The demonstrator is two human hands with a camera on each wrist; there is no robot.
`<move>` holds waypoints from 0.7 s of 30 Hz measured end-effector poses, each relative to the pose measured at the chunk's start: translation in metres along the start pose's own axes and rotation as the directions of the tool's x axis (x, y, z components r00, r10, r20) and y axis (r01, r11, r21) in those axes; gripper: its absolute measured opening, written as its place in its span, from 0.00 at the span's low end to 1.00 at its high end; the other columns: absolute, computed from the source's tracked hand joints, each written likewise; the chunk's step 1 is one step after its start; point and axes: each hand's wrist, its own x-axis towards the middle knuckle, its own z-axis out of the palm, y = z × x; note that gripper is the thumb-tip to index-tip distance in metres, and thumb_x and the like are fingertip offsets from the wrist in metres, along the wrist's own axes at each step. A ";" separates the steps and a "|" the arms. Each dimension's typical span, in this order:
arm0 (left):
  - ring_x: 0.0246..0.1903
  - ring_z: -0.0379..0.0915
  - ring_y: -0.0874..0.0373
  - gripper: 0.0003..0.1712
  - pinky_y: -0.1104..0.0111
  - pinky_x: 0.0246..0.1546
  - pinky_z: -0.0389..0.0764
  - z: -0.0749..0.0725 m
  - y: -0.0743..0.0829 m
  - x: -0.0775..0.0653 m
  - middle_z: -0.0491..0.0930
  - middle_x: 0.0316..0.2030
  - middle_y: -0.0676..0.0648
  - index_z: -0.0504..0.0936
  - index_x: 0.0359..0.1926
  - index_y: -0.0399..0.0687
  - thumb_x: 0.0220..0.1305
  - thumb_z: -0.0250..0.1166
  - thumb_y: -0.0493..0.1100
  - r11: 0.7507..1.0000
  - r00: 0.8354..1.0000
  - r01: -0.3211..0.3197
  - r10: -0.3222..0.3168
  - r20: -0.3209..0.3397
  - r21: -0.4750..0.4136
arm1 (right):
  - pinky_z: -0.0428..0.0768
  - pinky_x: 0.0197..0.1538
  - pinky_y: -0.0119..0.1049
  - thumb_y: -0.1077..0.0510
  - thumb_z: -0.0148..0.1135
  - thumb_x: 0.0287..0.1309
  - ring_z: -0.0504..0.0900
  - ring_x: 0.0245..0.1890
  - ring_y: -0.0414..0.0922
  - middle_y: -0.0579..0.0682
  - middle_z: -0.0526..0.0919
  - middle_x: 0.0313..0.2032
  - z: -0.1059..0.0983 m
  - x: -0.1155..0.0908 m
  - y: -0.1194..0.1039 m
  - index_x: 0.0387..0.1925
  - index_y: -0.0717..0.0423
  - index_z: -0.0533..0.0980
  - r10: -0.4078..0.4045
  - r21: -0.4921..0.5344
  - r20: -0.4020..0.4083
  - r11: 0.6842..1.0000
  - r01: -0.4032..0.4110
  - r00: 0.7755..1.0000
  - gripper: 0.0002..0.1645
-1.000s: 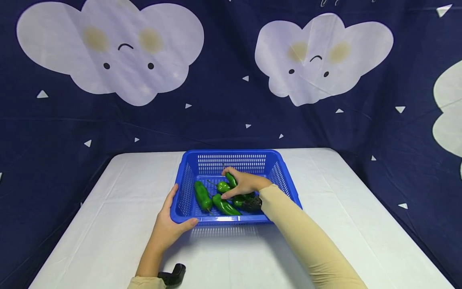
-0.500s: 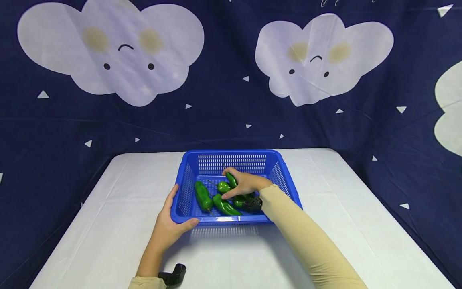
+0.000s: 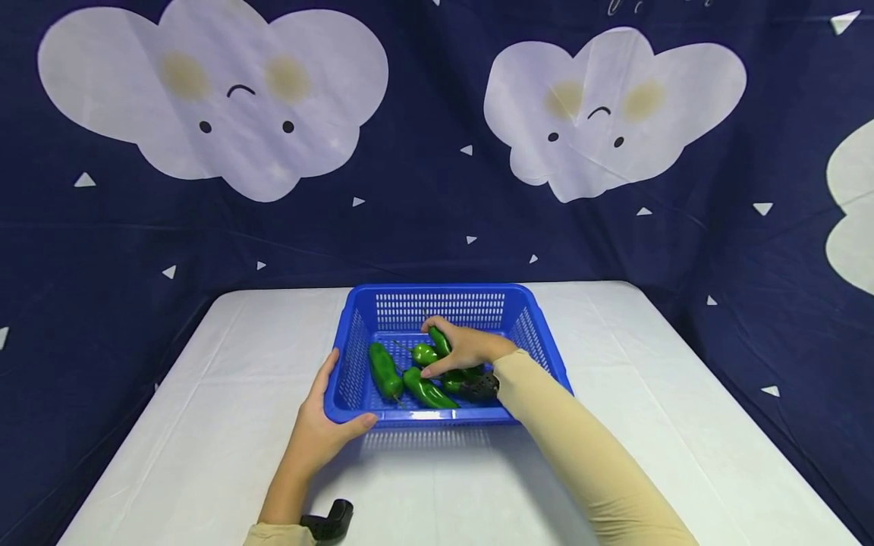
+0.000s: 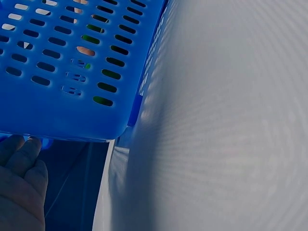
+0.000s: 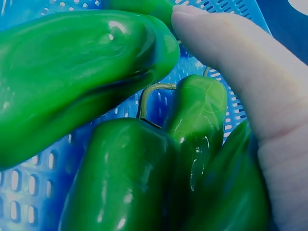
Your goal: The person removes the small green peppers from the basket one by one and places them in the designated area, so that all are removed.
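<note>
In the head view a blue plastic basket (image 3: 437, 414) holds several glossy green peppers (image 3: 385, 371). My left hand (image 3: 319, 428) holds its near left corner, thumb on the front rim and fingers along the left side. In the left wrist view those fingers (image 4: 25, 161) touch the basket's rim. Inside the basket my right hand (image 3: 464, 346) grips a green pepper (image 3: 440, 341), with the index finger bent at its far end. The thumb lies low over the peppers; in the right wrist view the thumb (image 5: 231, 53) touches one at its tip. The other right fingers are hidden.
A white cloth covers the table (image 3: 205, 425) under the basket. Behind it hangs a dark blue curtain (image 3: 423, 227) with clouds and small triangles. A black wrist camera (image 3: 331, 519) sits at the left wrist, and another dark one (image 3: 483, 387) at the right wrist.
Both hands, the basket and the peppers stay in place. Only the whole head view shifts very slightly.
</note>
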 end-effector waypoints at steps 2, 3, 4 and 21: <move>0.71 0.58 0.33 0.66 0.40 0.66 0.67 0.000 -0.001 0.000 0.55 0.75 0.35 0.46 0.79 0.62 0.45 0.80 0.47 1.000 1.000 0.001 -0.001 0.002 -0.003 | 0.74 0.63 0.55 0.30 0.73 0.45 0.76 0.58 0.51 0.53 0.74 0.61 0.000 -0.001 0.000 0.69 0.33 0.57 -0.002 0.009 0.003 1.000 0.002 1.000 0.53; 0.71 0.58 0.33 0.66 0.40 0.66 0.67 0.000 -0.001 0.000 0.55 0.75 0.35 0.47 0.79 0.62 0.45 0.80 0.47 1.000 1.000 0.000 0.000 0.003 -0.004 | 0.74 0.63 0.55 0.31 0.73 0.45 0.76 0.58 0.51 0.53 0.74 0.61 0.000 -0.001 0.001 0.69 0.33 0.57 -0.002 0.014 0.003 1.000 0.002 1.000 0.53; 0.71 0.58 0.33 0.66 0.40 0.66 0.67 0.000 -0.001 0.000 0.55 0.75 0.35 0.46 0.79 0.62 0.45 0.80 0.47 1.000 1.000 -0.001 0.001 0.005 -0.004 | 0.74 0.64 0.55 0.31 0.73 0.45 0.76 0.58 0.51 0.53 0.74 0.61 0.000 -0.002 0.001 0.69 0.33 0.57 -0.003 0.020 0.002 1.000 0.003 1.000 0.53; 0.69 0.62 0.35 0.66 0.42 0.64 0.70 -0.001 0.000 0.001 0.58 0.74 0.35 0.47 0.79 0.63 0.44 0.80 0.46 1.000 1.000 0.003 -0.003 0.000 -0.007 | 0.73 0.65 0.53 0.34 0.75 0.46 0.76 0.59 0.51 0.58 0.70 0.66 -0.017 -0.020 -0.003 0.70 0.36 0.54 -0.111 0.027 -0.085 0.993 0.114 0.990 0.55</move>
